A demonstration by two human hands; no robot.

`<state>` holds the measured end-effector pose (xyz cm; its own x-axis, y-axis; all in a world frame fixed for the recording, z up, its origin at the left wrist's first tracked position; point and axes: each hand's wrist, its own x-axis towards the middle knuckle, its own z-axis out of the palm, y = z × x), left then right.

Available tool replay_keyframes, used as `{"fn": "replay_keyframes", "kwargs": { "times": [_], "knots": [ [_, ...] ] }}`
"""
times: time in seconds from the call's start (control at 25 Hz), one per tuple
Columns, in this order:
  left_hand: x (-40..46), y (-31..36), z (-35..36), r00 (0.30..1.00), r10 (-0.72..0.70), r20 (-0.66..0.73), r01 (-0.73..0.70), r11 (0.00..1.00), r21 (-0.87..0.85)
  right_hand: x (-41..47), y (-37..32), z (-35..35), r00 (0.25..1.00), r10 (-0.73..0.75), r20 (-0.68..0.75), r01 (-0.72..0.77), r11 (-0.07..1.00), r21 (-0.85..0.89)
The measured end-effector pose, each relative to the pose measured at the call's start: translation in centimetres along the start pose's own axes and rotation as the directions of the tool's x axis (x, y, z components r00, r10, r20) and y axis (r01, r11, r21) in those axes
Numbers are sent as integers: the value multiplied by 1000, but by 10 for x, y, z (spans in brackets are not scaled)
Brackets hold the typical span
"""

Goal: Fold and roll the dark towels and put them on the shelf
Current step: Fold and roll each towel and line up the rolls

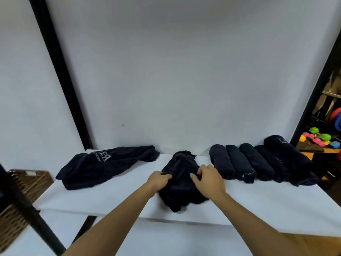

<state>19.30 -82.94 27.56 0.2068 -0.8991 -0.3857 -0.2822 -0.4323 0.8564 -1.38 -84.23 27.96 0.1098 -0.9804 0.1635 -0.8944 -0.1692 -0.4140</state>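
Head view, nearest to farthest. Two bare forearms reach forward over the white shelf (118, 193). The left hand (160, 180) grips the left edge of a crumpled dark towel (181, 189) with curled fingers; the right hand (208, 179) lies on the towel's right side, its fingers bent and pinching the cloth. The towel sits bunched at mid-shelf, its near end reaching the front edge. At lower left stands a wicker basket (27, 183) behind a black pole (31, 215). Farther left on the shelf lies an unfolded dark towel with pale lettering (103, 165). To the right, five rolled dark towels (258, 161) lie side by side, touching, before the white backdrop (184, 71).
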Motion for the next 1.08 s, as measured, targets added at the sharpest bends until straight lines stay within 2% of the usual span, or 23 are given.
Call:
{"fn": "replay_keyframes", "kwargs": {
  "times": [0.08, 0.16, 0.36, 0.44, 0.52, 0.6, 0.64, 0.72, 0.8, 0.88, 0.96, 1.0, 1.08],
  "knots": [
    [-12, -3, 10, 998, 61, -35, -60, 998, 27, -11, -8, 9, 996, -59, 63, 63, 996, -60],
    [-24, -6, 17, 993, 110, -36, -107, 992, 73, -15, -16, 19, 988, -3, 153, 23, 991, -128],
    [-40, -9, 5, 987, 117, -109, -114, 993, 31, -14, -16, 8, 971, 146, 187, -118, 981, -153],
    [-40, -8, -1, 980, 149, -131, -145, 989, 38, -14, -17, 4, 958, 222, 182, -216, 975, -54],
    [-43, -5, -1, 959, 227, -170, -215, 973, 88, -14, -22, 2, 947, 296, 123, -313, 936, 159],
    [-44, -3, -2, 928, 293, -229, -266, 954, 139, -13, -32, 1, 938, 345, -10, -327, 898, 294],
    [-43, -4, -5, 920, 308, -244, -275, 948, 161, -13, -36, 3, 939, 337, -65, -303, 903, 303],
    [-39, -9, -13, 933, 314, -176, -264, 929, 258, -16, -40, 10, 959, 275, -63, -246, 924, 293],
    [-34, -21, -19, 957, 288, -22, -261, 894, 364, -18, -39, 20, 965, 239, 104, -258, 928, 267],
    [-30, -31, -22, 961, 271, 46, -265, 869, 418, -21, -36, 27, 958, 227, 174, -241, 969, 63],
    [-24, -39, -24, 961, 265, 76, -271, 858, 437, -21, -40, 27, 967, 243, 78, -235, 967, -99],
    [-22, -40, -25, 959, 267, 90, -279, 851, 446, -20, -43, 25, 965, 261, 16, -259, 962, -90],
    [-18, -41, -30, 957, 275, 93, -287, 848, 446, -17, -44, 23, 946, 316, -72, -312, 948, 56]
  ]
}}
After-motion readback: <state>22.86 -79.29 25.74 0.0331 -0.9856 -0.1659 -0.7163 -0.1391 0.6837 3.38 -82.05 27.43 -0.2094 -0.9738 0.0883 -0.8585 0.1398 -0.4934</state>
